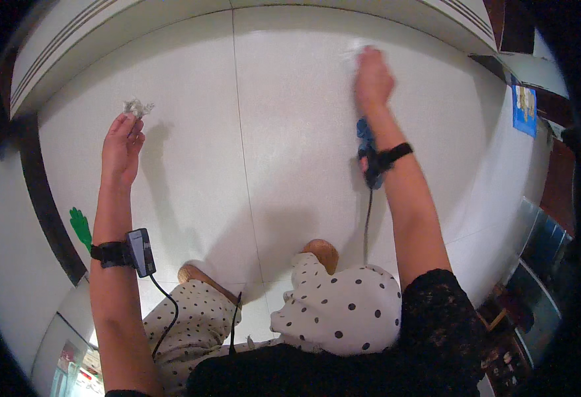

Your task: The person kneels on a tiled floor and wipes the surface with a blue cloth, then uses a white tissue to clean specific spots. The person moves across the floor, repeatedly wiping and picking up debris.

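My left hand [123, 149] pinches a crumpled greyish-white wad [137, 107] between thumb and fingertips, above the pale tiled floor [295, 149]. Whether the wad is paper, plastic or cloth is unclear. Farther right, my right hand [373, 79] is blurred, its fingers curled at a whitish, partly see-through thing [355, 51] that is also blurred. A blue object [363, 130], partly hidden, shows beside and under my right wrist. Each forearm carries a strapped-on device with a cable; the left device [141, 252] is grey and black.
A white ridged cabinet base [92, 49] curves along the far edge. At the left, a green hand-shaped item [80, 226] stands near a dark skirting strip [54, 213]. A blue packet [524, 111] and glass panels [538, 288] are at the right. My feet in brown footwear [322, 255] are below.
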Demonstrator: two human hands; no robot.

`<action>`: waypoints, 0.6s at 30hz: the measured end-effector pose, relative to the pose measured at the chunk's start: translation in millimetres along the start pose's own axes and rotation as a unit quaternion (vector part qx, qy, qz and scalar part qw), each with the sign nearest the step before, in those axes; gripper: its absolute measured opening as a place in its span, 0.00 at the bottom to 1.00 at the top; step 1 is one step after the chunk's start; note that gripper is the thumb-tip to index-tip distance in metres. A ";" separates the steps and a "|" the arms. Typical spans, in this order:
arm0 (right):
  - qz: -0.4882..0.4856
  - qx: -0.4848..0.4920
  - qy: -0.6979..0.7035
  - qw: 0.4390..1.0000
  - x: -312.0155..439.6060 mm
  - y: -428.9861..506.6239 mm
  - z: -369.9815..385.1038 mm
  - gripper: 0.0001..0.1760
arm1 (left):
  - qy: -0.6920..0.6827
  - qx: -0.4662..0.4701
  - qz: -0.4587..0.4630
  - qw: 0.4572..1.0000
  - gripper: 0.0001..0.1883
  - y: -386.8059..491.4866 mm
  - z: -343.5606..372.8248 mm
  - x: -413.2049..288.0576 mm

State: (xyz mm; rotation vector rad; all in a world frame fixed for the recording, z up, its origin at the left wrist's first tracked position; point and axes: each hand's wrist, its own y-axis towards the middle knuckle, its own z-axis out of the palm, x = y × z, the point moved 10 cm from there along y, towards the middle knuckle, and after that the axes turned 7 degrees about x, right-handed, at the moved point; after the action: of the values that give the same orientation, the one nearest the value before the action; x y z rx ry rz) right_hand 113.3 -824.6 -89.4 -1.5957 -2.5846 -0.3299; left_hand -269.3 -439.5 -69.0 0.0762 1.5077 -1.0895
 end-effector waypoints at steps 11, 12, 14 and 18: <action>-0.335 0.253 0.111 0.901 218.8 -178.6 18.2 0.17 | -0.034 -0.002 -0.036 0.999 0.09 -2.9 19.8 33.6; -0.345 0.366 0.270 0.821 245.5 -246.1 15.4 0.19 | -0.031 -0.003 -0.040 0.999 0.09 -3.3 21.4 32.2; -0.508 0.388 0.270 0.720 274.2 -376.5 -9.8 0.11 | -0.020 0.001 -0.039 0.999 0.09 -3.6 25.2 26.2; -0.639 0.341 0.298 0.621 270.8 -449.9 -23.2 0.06 | 0.020 0.000 -0.040 0.999 0.08 -2.2 28.4 16.9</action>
State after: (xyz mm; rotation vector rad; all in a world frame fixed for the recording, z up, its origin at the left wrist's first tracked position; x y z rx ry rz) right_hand -411.0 -788.1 -78.4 0.6691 -2.2460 0.0972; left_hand -254.3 -468.0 -77.0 0.0393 1.5573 -1.1578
